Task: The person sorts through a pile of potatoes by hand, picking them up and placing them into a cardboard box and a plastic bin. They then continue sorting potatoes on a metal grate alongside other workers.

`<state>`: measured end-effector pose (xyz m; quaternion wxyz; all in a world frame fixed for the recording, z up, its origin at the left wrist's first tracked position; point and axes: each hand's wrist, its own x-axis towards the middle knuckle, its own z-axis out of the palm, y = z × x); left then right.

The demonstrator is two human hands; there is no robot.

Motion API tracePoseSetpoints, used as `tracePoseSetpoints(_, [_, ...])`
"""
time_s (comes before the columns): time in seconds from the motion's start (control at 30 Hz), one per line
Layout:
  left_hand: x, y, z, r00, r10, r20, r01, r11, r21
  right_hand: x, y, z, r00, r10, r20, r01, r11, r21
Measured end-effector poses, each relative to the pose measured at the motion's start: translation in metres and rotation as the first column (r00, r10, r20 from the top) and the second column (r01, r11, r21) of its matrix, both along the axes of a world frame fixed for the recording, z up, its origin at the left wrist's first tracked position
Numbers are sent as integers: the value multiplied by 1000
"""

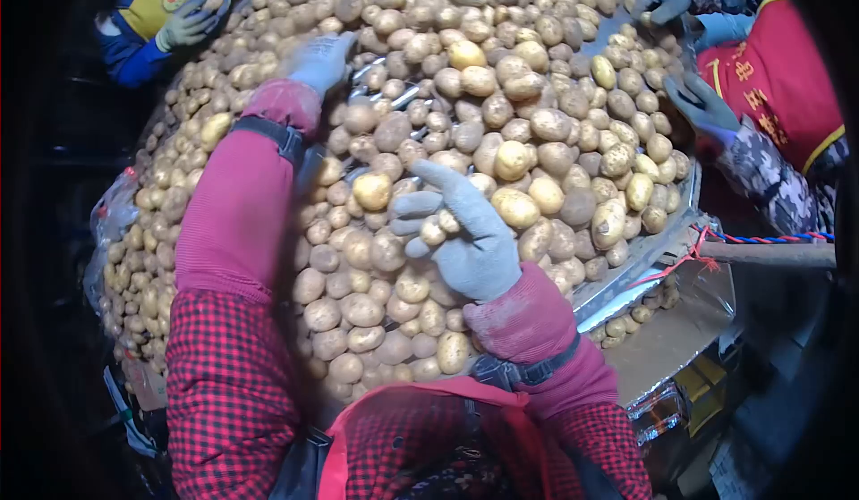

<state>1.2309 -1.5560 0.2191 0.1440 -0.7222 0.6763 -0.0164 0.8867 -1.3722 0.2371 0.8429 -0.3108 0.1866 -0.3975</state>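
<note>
A big round metal table is heaped with several small yellow-brown potatoes. My right hand, in a grey glove, rests on the pile near me with its fingers curled round a small potato; the index finger points away. My left hand, also grey-gloved, reaches far across the heap and lies flat on the potatoes, fingers apart. Both my forearms wear red sleeve covers over a red checked shirt.
A person in a red apron at the right has two gloved hands at the table's rim. Another person's gloved hand holds a potato at the top left. A lower tray at the right holds a few potatoes.
</note>
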Motion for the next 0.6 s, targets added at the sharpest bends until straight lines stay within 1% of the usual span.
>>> tracePoseSetpoints(0.03, [3, -5, -12, 1000, -16, -26, 13, 994, -107, -1, 0, 1, 1000, 9, 30, -11, 998, 54])
tracePoseSetpoints(0.1, [-13, -3, 2, 985, 108, -136, -120, 989, -87, -4, -2, 1, 1000, 12, -12, -13, 999, -35])
tracePoseSetpoints(0.13, [-21, 6, 18, 967, 148, -207, -168, 983, -81, -4, -1, -2, 1000, 11, -10, -12, 1000, -27])
tracePoseSetpoints(0.17, [-20, 15, 21, 967, 152, -203, -171, 982, -79, -4, -1, -3, 1000, 1, -15, -2, 998, -66])
tracePoseSetpoints(0.2, [-17, 24, 24, 738, 158, -656, -205, 979, 6, -3, -1, -3, 1000, -8, -18, 6, 994, -106])
tracePoseSetpoints(0.23, [-14, 30, 28, 315, 151, -937, -193, 977, 92, -2, 0, -3, 1000, -2, -13, 0, 994, -105])
tracePoseSetpoints(0.27, [-16, 30, 37, 293, 168, -941, -242, 965, 97, -1, 0, -3, 1000, 2, 5, -2, 998, -66])
tracePoseSetpoints(0.3, [-12, 28, 36, 294, 165, -941, -248, 965, 91, -1, 0, -1, 1000, 8, 21, -8, 1000, -29])
tracePoseSetpoints(0.33, [-11, 22, 35, 551, 20, -834, -180, 979, -96, -1, 0, 4, 1000, 12, 23, -12, 1000, 12])
tracePoseSetpoints(0.37, [-10, 17, 34, 756, -124, -642, -60, 964, -258, -1, -1, 4, 1000, 16, 22, -17, 1000, 3])
tracePoseSetpoints(0.4, [-9, 11, 33, 944, 35, -328, -77, 990, -117, -1, -1, 2, 1000, 15, 8, -14, 999, -35])
tracePoseSetpoints(0.43, [-5, -2, 23, 992, 75, -102, -73, 997, 18, -2, -1, 0, 1000, 10, -7, -10, 998, -70])
tracePoseSetpoints(0.47, [-11, -5, 9, 993, 73, -88, -77, 996, -38, -2, 0, -2, 999, -1, -38, -3, 993, -117])
tracePoseSetpoints(0.5, [-15, -9, -5, 994, 76, -75, -83, 992, -91, -4, -2, -2, 999, -4, -45, -1, 993, -115])
tracePoseSetpoints(0.53, [-20, -13, -10, 994, 78, -82, -85, 993, -88, -5, -2, 2, 998, 18, -61, -24, 995, -96])
tracePoseSetpoints(0.57, [-22, -20, -10, 993, 112, -48, -114, 992, -48, -6, -4, 5, 996, 44, -77, -50, 995, -82])
tracePoseSetpoints(0.6, [-22, -27, -7, 990, 144, -9, -144, 990, -16, -6, -4, 7, 996, 55, -71, -57, 998, -30])
